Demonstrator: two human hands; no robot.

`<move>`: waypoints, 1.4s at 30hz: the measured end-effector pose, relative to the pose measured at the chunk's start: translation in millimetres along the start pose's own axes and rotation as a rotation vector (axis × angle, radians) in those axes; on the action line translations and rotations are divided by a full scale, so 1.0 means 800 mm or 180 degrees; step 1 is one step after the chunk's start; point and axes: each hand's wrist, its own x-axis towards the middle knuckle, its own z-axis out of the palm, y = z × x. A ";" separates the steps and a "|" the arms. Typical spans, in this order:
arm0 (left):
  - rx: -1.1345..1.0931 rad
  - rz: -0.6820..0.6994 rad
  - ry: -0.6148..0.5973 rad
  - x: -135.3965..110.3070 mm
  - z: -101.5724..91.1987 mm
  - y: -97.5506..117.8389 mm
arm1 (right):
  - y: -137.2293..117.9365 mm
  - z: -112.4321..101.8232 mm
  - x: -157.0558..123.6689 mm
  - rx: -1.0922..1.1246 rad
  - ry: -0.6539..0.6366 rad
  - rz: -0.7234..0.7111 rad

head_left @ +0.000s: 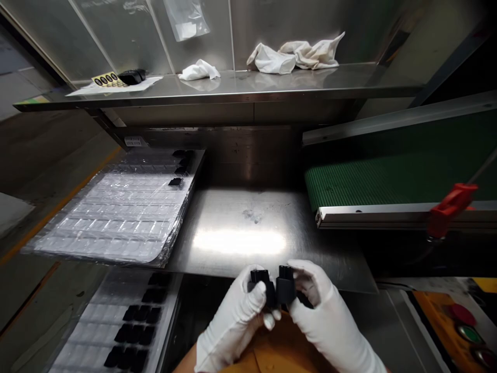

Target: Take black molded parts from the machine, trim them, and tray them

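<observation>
My left hand (pixel 238 311), in a white glove, pinches a small black plastic part (pixel 259 276) with prong-like blocks on top. Its thumb lies across the near side. Close beside it, my gloved right hand (pixel 324 308) grips a second black plastic part (pixel 286 287), upright, between thumb and fingers. The two parts are almost side by side; whether they touch I cannot tell. Both hands are just in front of the near edge of the steel table (pixel 233 212). To the left, a clear blister tray (pixel 116 212) holds several similar black parts (pixel 176 182) along its right side.
Below left, another tray (pixel 83 331) carries rows of black pieces. A green conveyor belt (pixel 368 176) stands on the right, with a red switch (pixel 452 204) at its edge. White cloths (pixel 272 59) lie on the steel shelf (pixel 233 88). A button box (pixel 450 321) sits at lower right.
</observation>
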 end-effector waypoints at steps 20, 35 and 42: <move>0.0538 -0.0069 0.0420 -0.002 0.003 0.009 | 0.013 -0.018 -0.007 -0.0639 0.0267 -0.0285; 0.0598 -0.0206 0.0183 -0.001 -0.001 0.011 | 0.015 -0.021 0.002 -0.0724 0.0284 -0.0499; 0.1458 -0.0120 0.0521 0.003 0.003 0.013 | 0.012 -0.021 0.005 -0.0968 0.0238 -0.0783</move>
